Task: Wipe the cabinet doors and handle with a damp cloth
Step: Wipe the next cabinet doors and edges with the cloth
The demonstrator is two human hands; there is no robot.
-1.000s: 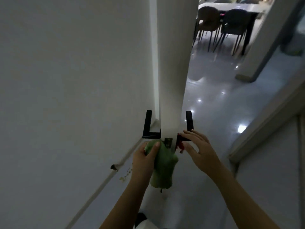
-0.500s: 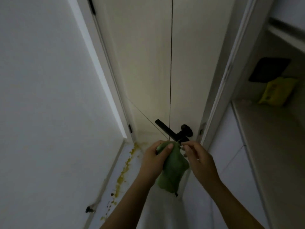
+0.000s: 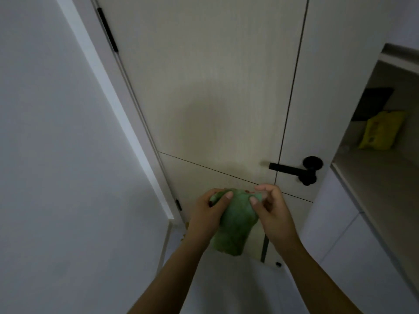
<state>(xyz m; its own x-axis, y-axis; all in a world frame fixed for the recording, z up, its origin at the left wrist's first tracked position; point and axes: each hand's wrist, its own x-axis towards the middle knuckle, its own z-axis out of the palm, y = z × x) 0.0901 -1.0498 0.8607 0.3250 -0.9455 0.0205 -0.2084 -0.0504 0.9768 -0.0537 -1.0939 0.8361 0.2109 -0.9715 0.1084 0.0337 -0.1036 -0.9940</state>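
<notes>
Both hands have dropped off the black handle (image 3: 295, 169) | left hand (image 3: 207, 214) grips green cloth (image 3: 235, 225) | right hand (image 3: 271, 210) pinches its top edge | door (image 3: 215, 87) shut

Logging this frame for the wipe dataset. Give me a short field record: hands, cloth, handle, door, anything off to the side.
left hand: grips the green cloth
right hand: pinches the cloth's upper edge
green cloth: bunched, held between both hands in front of the door
handle: black lever, up and right of the hands, untouched
door: pale, closed
side shelf: open, on the right, holds a yellow packet
</notes>
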